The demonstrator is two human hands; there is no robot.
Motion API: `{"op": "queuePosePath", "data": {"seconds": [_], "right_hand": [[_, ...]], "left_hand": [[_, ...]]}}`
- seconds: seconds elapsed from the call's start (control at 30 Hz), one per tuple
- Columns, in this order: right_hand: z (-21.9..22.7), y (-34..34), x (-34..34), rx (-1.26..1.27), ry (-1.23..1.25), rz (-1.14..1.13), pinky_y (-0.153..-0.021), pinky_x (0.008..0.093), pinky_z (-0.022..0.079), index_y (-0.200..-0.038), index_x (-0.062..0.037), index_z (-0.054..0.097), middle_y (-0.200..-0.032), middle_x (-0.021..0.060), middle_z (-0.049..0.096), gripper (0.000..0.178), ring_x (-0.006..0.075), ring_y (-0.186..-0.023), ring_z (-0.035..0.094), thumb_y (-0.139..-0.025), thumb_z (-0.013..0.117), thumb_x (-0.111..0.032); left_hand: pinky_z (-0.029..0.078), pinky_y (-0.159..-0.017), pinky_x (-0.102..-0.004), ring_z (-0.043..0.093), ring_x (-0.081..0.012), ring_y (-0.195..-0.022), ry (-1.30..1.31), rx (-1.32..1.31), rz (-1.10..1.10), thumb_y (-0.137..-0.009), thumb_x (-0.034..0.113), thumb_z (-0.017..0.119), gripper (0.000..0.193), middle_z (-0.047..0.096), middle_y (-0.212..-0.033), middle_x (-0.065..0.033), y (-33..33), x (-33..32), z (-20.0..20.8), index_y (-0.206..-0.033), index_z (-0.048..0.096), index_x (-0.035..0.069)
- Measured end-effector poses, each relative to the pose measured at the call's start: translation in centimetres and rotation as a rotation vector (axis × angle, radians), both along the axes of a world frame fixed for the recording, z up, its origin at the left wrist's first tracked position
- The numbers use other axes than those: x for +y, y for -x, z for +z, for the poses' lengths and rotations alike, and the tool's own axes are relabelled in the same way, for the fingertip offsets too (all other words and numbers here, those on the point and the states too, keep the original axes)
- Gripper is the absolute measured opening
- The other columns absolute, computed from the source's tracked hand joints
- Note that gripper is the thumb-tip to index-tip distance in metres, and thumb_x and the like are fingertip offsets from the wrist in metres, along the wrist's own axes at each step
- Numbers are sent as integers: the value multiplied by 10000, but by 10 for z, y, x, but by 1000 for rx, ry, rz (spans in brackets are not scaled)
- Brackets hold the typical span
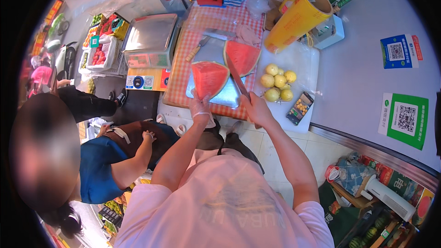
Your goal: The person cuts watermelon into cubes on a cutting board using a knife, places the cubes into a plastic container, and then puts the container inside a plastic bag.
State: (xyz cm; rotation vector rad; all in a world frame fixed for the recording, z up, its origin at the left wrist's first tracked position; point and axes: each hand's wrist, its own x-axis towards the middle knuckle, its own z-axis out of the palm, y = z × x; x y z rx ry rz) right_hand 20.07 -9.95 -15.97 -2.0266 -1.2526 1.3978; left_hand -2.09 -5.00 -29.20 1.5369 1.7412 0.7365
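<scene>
My left hand (201,108), in a clear plastic glove, is closed on the near edge of a red watermelon wedge (209,77). The wedge rests partly on a shiny silvery-blue sheet (228,97). In my bare right hand (257,110) is the handle of a long knife, its fingers wrapped round it. That knife's blade (238,79) points away from me and lies against the near left side of a second watermelon wedge (247,56). Beyond the wedges lies another knife with a light wooden handle (196,50).
A red checked cloth (180,71) covers the table. Several yellow round fruits (279,81) and a phone (301,108) lie at its right, below tall yellow film rolls (294,25). A scale with a metal top (150,32) stands left. Another person in blue (103,170) is close at left.
</scene>
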Motion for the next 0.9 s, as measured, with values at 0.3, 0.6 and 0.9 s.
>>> {"op": "queuePosePath", "data": {"seconds": [0.3, 0.6, 0.9], "right_hand": [[-27, -6, 13, 101, -43, 8, -532, 414, 464, -890, 28, 540, -672, 171, 607, 407, 288, -527, 613, -977, 497, -368], [-51, 10, 16, 257, 115, 50, -414, 337, 382, -939, 4, 511, -605, 69, 522, 368, 152, -415, 476, -985, 486, -360], [-88, 35, -5, 463, 253, 48, -392, 302, 350, -960, -16, 494, -607, 49, 490, 356, 132, -394, 431, -994, 456, -368]], "left_hand": [[478, -830, -395, 654, -337, -933, -43, -6, -7, -927, 249, 629, 483, 682, -1002, -203, 3, -3, -9, -1326, 481, 21], [485, -823, -376, 655, -284, -905, 52, 98, 24, -899, 172, 650, 435, 686, -998, -163, 6, 0, -12, -1300, 521, 65], [491, -809, -350, 647, -263, -925, 47, -13, 16, -907, 136, 641, 424, 665, -1060, -126, -1, -1, 19, -1305, 512, 68]]}}
